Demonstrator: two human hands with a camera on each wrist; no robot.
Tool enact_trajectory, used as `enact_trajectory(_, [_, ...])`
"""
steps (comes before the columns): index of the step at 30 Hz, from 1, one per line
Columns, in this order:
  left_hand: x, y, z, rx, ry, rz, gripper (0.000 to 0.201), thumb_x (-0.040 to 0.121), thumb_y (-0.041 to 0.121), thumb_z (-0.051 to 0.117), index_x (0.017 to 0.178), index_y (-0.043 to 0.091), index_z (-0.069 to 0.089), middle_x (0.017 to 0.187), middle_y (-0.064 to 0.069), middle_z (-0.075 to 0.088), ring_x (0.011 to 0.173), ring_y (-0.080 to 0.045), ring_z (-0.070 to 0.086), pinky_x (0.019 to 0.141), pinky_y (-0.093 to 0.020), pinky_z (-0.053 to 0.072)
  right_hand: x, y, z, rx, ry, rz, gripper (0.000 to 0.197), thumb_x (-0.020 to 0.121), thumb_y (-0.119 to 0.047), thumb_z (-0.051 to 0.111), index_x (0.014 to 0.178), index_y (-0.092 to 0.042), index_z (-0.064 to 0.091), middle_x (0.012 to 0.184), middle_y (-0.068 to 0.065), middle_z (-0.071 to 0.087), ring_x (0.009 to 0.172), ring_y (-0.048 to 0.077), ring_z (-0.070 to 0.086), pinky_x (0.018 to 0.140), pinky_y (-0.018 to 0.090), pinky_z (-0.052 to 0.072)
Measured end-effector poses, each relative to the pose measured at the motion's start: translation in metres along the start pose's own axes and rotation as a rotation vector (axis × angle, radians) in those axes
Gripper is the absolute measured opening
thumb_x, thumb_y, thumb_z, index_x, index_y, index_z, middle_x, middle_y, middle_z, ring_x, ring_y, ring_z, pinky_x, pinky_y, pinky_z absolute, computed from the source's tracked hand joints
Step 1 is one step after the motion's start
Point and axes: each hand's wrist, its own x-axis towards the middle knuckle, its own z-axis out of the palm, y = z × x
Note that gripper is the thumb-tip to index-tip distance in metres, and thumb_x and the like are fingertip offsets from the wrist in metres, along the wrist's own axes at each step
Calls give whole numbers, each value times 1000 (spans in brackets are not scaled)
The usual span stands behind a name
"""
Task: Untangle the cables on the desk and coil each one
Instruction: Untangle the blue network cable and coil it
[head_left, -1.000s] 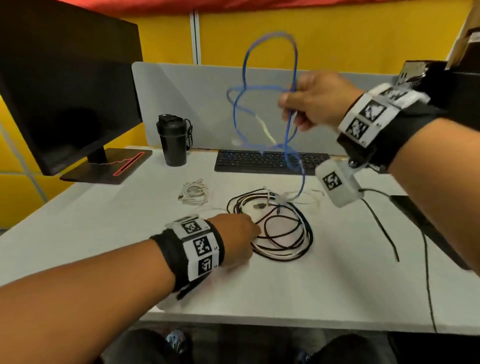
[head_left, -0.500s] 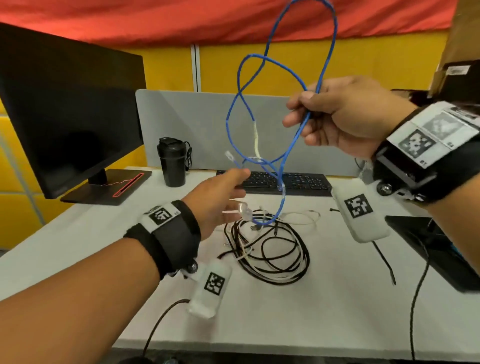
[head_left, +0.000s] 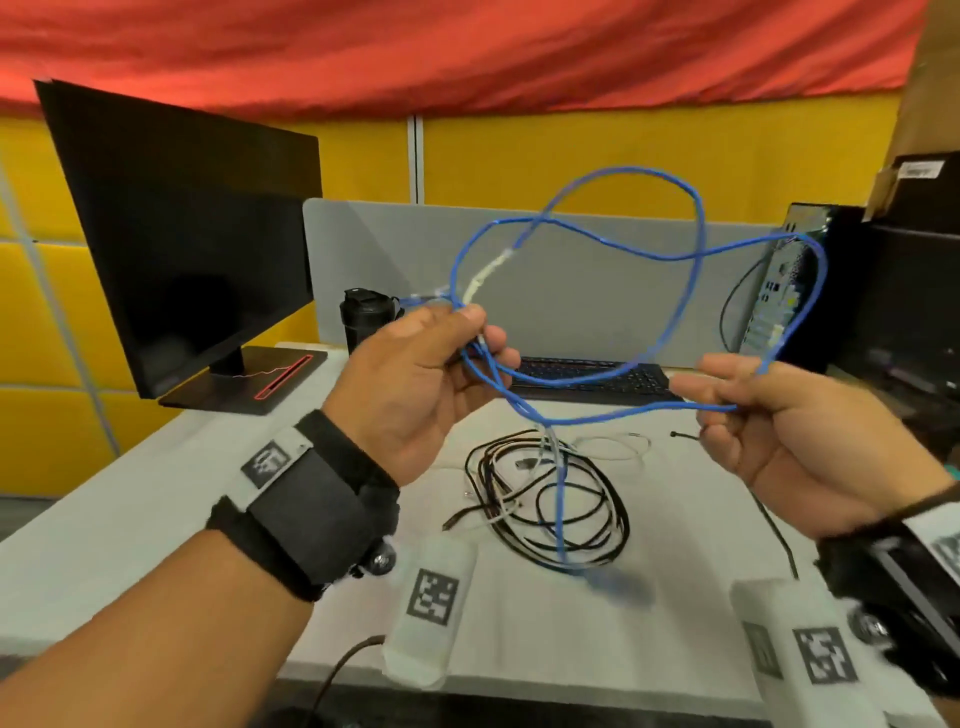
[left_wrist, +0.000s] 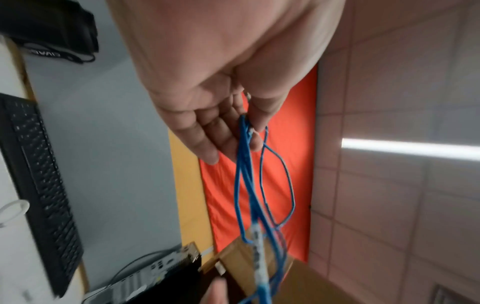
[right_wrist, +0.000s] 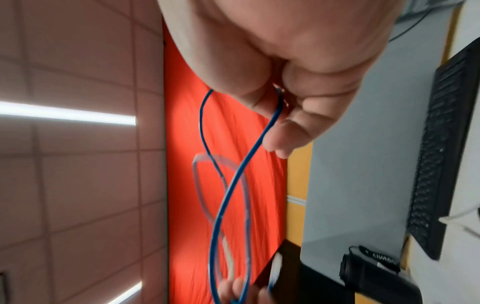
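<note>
Spreading the blue cable (head_left: 623, 257) in mid-air between both hands, above the tabletop (head_left: 156, 499).

The left hand (head_left: 415, 384) pinches several bunched strands, the right hand (head_left: 779, 415) pinches one loop; a tail hangs into the black-and-white cable tangle (head_left: 545, 499) near the middle. Pulling the hands further apart could tighten the crossed loops into a knot, or the tail could snag and drag that pile.

Yellow wall panels (head_left: 623, 156) are standing behind a grey divider (head_left: 597, 291); red fabric (head_left: 467, 47) is hanging above; ceiling lights (left_wrist: 410, 147) are glowing.
</note>
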Motion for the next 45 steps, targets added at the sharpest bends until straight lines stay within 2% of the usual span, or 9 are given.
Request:
enact_trajectory(10, [-64, -1, -24, 285, 122, 80, 20, 94, 25, 64, 75, 22, 69, 71, -3, 68, 59, -12, 61, 58, -24, 54, -50, 41, -19, -95, -263, 112, 38, 64, -12, 75, 101, -10, 75, 98, 17, 73, 77, 23, 73, 69, 37, 61])
enact_trajectory(14, [-84, 0, -26, 443, 127, 86, 17, 95, 24, 64, 83, 13, 61, 72, -3, 70, 54, -11, 56, 54, -23, 50, -55, 34, -30, -97, -245, -42, 61, 61, -19, 83, 121, -25, 69, 117, 11, 72, 102, 27, 72, 85, 43, 58])
enact_trajectory(18, [-106, 2, -21, 442, 12, 12, 25, 97, 24, 61, 73, 25, 68, 75, -4, 70, 49, -9, 47, 50, -24, 44, -74, 16, -44, -496, -497, -170, 88, 53, -47, 92, 134, -30, 59, 130, 8, 66, 124, 24, 60, 92, 36, 55])
enact_trajectory(24, [-129, 4, -4, 463, -259, -55, 23, 94, 34, 57, 77, 28, 72, 87, -8, 74, 56, -10, 49, 53, -25, 43, -116, 27, 20, -1081, -400, -673, 74, 77, -78, 56, 143, -52, 38, 137, -27, 54, 127, -6, 50, 95, 19, 49])
enact_trajectory(28, [-136, 6, 2, 310, -391, -134, 26, 96, 34, 53, 85, 19, 72, 86, -14, 72, 52, -10, 52, 51, -21, 45, -120, 39, 47, -1134, -272, -791, 49, 83, -66, 51, 129, -49, 48, 108, -24, 59, 105, -5, 55, 84, 15, 46])
enact_trajectory(34, [-133, 1, 0, 363, -369, -137, 30, 98, 39, 48, 84, 23, 69, 90, -18, 75, 52, -13, 58, 50, -22, 45, -121, 39, 50, -971, -82, -844, 21, 82, -55, 66, 90, -35, 66, 80, -16, 59, 77, 8, 58, 62, 17, 44])
enact_trajectory(36, [-133, -7, 4, 403, -353, -97, 29, 99, 39, 47, 86, 23, 68, 90, -17, 76, 51, -13, 57, 48, -21, 43, -126, 43, 48, -888, 12, -869, 19, 85, -50, 66, 95, -33, 64, 79, -15, 62, 74, 12, 60, 61, 19, 47])
enact_trajectory(42, [-135, -13, 12, 428, -376, -129, 30, 101, 39, 47, 84, 22, 65, 90, -17, 76, 56, -16, 62, 48, -21, 46, -121, 45, 32, -567, -142, -536, 13, 86, -18, 73, 95, -28, 74, 70, -1, 72, 51, 3, 58, 50, 10, 41])
enact_trajectory(45, [-133, -14, 11, 472, -302, -98, 29, 97, 38, 49, 79, 20, 63, 85, -12, 75, 50, -10, 49, 46, -20, 38, -122, 36, 22, -488, -158, -532, 16, 84, -22, 72, 99, -27, 76, 67, 3, 71, 49, 4, 56, 50, 7, 40])
